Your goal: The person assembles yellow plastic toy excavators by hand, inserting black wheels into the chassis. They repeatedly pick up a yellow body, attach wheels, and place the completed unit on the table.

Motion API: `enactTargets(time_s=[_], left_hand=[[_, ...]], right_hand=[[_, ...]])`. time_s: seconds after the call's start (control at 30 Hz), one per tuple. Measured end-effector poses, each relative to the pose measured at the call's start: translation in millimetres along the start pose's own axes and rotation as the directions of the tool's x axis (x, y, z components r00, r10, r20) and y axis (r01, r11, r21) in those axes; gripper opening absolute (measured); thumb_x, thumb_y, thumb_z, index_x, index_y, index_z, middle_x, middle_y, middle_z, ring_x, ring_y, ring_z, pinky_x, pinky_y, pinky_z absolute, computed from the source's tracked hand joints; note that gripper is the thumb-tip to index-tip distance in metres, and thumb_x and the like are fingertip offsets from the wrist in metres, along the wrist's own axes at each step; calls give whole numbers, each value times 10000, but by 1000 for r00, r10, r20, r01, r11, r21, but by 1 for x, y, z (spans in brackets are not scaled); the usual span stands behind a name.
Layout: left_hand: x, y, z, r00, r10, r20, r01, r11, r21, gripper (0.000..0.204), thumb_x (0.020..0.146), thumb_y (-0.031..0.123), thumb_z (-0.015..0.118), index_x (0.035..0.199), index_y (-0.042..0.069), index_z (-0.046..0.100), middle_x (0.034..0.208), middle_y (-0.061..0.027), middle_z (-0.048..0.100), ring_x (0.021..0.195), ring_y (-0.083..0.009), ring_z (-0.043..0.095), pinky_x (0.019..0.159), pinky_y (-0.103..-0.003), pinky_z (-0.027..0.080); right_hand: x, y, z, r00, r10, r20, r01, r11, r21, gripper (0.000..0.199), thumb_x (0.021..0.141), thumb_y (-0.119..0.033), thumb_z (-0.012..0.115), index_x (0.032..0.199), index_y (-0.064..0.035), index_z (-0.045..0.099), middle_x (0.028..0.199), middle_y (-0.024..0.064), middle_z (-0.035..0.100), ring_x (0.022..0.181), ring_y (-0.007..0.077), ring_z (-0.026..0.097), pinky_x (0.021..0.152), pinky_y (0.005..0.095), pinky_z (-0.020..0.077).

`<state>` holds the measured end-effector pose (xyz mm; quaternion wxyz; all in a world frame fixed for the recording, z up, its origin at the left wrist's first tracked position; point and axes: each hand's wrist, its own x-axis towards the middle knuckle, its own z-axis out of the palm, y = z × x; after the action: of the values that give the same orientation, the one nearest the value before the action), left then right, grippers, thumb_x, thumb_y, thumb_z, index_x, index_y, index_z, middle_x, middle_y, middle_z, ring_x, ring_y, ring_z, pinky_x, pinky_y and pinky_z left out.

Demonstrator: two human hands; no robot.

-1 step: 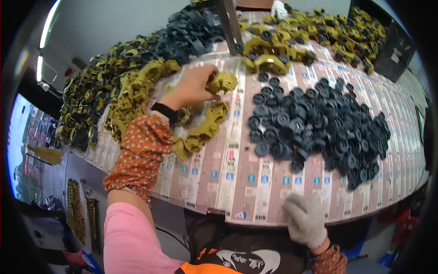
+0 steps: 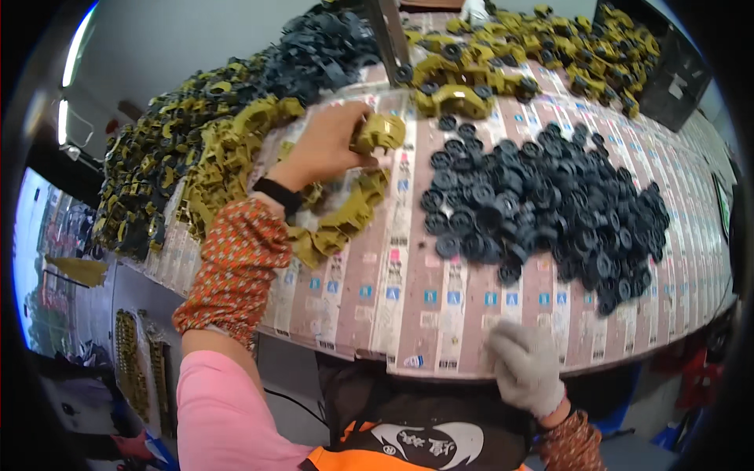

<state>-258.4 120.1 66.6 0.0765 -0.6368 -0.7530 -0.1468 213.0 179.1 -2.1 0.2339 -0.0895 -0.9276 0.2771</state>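
Left hand (image 2: 328, 145): bare, fingers closed around a yellow part (image 2: 383, 132).
Yellow part: left of the dark wheels (image 2: 534, 208) (a loose heap).
Right hand (image 2: 525, 369): gloved, half curled near the table's (image 2: 357, 314) edge; cannot tell if holding anything.

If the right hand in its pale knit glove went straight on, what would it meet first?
Probably the near left edge of the pile of round, dark blue-grey plastic wheels; the right hand may be higher, though, and pass over.

- Olive vehicle shell (image 2: 382, 132): smooth, slightly glossy plastic
- Dark wheels (image 2: 481, 194): matt, plastic-looking
- Right-hand glove (image 2: 531, 369): rough knitted cloth
- Left sleeve cover (image 2: 239, 263): matt cloth
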Motion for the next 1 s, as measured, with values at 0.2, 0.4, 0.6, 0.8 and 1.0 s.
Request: enactTargets(time_s=[0.2,0.4,0.6,0.8,1.0], left_hand=[[-60,93,-29,965,-250,-82,119,692,-712,702,832,378,934,1358,63,591,1192,-99,698,1174,-262,681,996,-410,563],[-130,164,-32,936,-115,332,339,47,-940,882,1010,544,710,1624,37,330,1305,-152,671,1136,-236,695,1021,-401,550],[-180,211,6,872,-120,475,389,-420,-820,779,1066,429,658,1670,112,283,1354,-153,639,1225,-297,669,1047,-458,548],[-201,228,36,830,-217,514,304,-597,-743,710,997,328,781,1563,109,413,1266,-147,687,1168,-332,713,1017,-511,597],[-209,234,53,803,-142,579,349,-674,-651,606,1011,331,766,1482,96,466,1236,-185,693,1192,-350,707,1023,-530,600]], right_hand=[[20,11,-27,965,253,-66,-241,959,148,313,868,43,670,1175,-13,697,1104,187,710,1037,385,701,910,425,557],[82,58,-50,974,44,-222,-114,944,-309,296,880,0,679,1169,-62,688,981,160,655,946,393,672,817,459,547],[95,63,-27,993,88,-76,-112,898,-426,323,849,-40,711,1171,-65,693,1069,155,635,1041,387,654,892,473,543],[79,65,-12,984,92,-150,-146,903,-404,317,858,-29,691,1167,-55,625,1103,174,635,1054,409,650,904,478,535],[71,60,-12,984,46,-175,-104,936,-337,304,860,-30,697,1147,-72,607,1054,171,646,1011,403,670,873,490,550]])
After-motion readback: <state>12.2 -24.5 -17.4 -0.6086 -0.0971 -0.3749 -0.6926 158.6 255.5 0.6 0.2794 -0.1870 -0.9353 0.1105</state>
